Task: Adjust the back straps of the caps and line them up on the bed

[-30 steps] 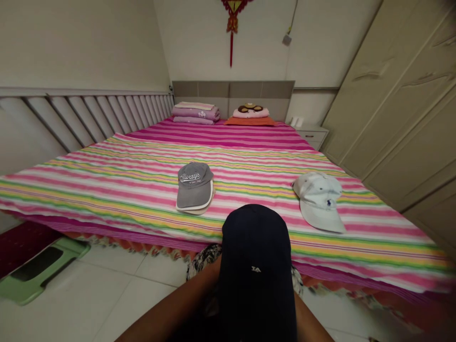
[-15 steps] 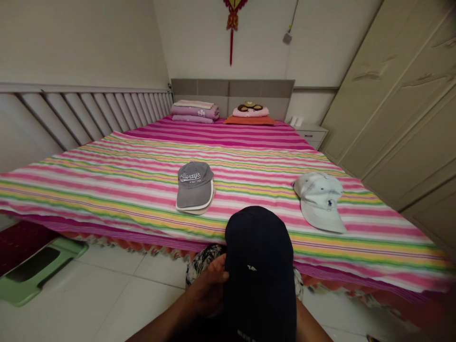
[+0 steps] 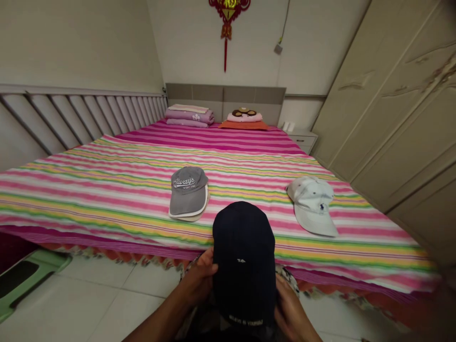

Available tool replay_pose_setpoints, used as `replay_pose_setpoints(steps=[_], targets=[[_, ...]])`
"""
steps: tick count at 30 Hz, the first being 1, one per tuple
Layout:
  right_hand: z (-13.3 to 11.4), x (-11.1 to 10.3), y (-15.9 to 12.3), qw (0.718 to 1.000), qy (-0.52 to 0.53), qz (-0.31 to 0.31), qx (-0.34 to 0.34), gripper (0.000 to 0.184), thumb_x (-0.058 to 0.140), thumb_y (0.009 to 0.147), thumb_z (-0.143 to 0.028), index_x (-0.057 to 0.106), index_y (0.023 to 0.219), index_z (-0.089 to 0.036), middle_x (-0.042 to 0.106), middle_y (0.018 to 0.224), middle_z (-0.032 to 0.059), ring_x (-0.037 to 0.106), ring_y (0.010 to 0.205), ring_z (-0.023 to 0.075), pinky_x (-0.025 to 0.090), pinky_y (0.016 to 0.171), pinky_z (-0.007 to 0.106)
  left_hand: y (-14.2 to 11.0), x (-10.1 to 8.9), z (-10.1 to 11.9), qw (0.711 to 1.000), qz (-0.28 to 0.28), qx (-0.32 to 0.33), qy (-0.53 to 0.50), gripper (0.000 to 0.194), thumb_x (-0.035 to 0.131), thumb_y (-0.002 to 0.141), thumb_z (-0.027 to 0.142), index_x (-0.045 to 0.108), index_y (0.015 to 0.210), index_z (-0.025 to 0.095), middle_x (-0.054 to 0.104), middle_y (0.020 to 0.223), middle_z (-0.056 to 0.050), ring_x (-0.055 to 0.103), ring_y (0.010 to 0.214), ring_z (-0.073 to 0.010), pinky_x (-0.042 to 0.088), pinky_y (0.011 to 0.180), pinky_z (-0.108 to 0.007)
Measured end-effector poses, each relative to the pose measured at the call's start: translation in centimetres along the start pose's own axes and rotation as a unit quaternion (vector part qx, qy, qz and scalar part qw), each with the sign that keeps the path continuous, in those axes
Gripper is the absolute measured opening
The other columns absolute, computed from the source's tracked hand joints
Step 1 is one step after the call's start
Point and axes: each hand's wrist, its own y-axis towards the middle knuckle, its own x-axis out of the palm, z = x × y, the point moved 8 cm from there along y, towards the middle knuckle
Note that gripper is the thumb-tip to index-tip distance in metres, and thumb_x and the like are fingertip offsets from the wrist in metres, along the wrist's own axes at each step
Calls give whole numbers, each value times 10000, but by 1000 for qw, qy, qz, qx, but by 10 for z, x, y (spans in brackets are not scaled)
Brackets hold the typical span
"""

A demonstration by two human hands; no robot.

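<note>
A dark navy baseball cap with a small white emblem and white lettering along its brim is held up in front of me, at the bed's near edge. My left hand grips its left side, thumb on the outside. On the right side my right hand is closed round the cap's edge, its fingers partly hidden. A grey cap lettered "Always" lies on the bed to the left, with lighter brims showing beneath it. Over to the right a pale cap rests on the bedspread.
A striped bedspread covers the bed. Folded bedding and a pillow stack sit by the headboard. A green stool stands on the floor at left. Wardrobe doors rise on the right, past a nightstand.
The navy cap has come up a little, so its brim lettering shows fully. My right hand has come into sight at the cap's right side. The view has shifted slightly.
</note>
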Motion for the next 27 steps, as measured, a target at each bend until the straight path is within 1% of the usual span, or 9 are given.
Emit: replay_pose_setpoints(steps=[2,3,6,8,10,14,19,23,27], targets=[[-6,-2,-4,999,22,-35,2,330,544,762,-469,627,801,-152,615,639,23,551,527,117,459,511,239,11,1,4,1000,-2,4,6,492,636,658,99,502,1125,181,598,1108,-91,571,992,-215,406,882,-337],[-11,-3,-6,999,21,-45,-2,349,561,739,-491,627,823,-159,595,587,10,523,473,102,433,464,218,18,3,6,1000,-7,8,10,505,633,661,94,493,1138,181,587,1129,-94,561,1012,-218,399,895,-342],[-25,-10,-3,999,-31,-33,-25,383,694,645,-397,589,944,-182,588,598,-22,484,413,59,378,405,163,43,9,9,999,-29,12,21,537,629,662,86,473,1167,185,578,1145,-95,552,1030,-227,400,902,-354],[-35,-13,6,997,-60,-20,-41,410,739,601,-329,572,950,-191,601,646,-28,469,392,38,360,386,145,61,12,9,999,-42,1,34,530,629,664,90,477,1163,185,597,1115,-96,574,992,-232,431,861,-352],[-46,-18,19,996,-61,-2,-60,426,743,593,-316,560,959,-198,598,659,-36,470,389,33,367,382,142,82,15,11,997,-48,-6,53,514,630,666,96,485,1152,179,606,1098,-103,588,963,-236,452,825,-349],[-68,-35,55,996,-36,36,-76,469,757,569,-285,546,978,-198,541,555,-72,500,411,53,423,417,156,131,18,15,996,-52,-1,68,487,646,650,94,513,1112,169,594,1116,-110,583,968,-227,443,846,-348],[-99,-62,100,990,0,101,-94,490,779,477,-194,545,908,-191,525,518,-91,497,392,54,440,399,154,196,19,12,997,-45,-7,68,463,684,584,75,565,1020,178,642,998,-83,612,850,-205,460,792,-350],[-119,-79,129,983,-1,141,-116,417,735,514,-146,527,872,-195,519,512,-100,478,370,43,440,380,142,236,17,7,997,-20,-7,72,457,695,545,55,594,972,185,661,914,-53,616,748,-172,470,732,-314],[-125,-96,149,973,-21,198,-121,313,681,580,-131,508,835,-186,494,443,-102,472,332,56,426,332,144,262,8,-2,995,29,-18,98,492,698,526,49,594,989,180,651,941,-67,616,791,-190,471,744,-323]])
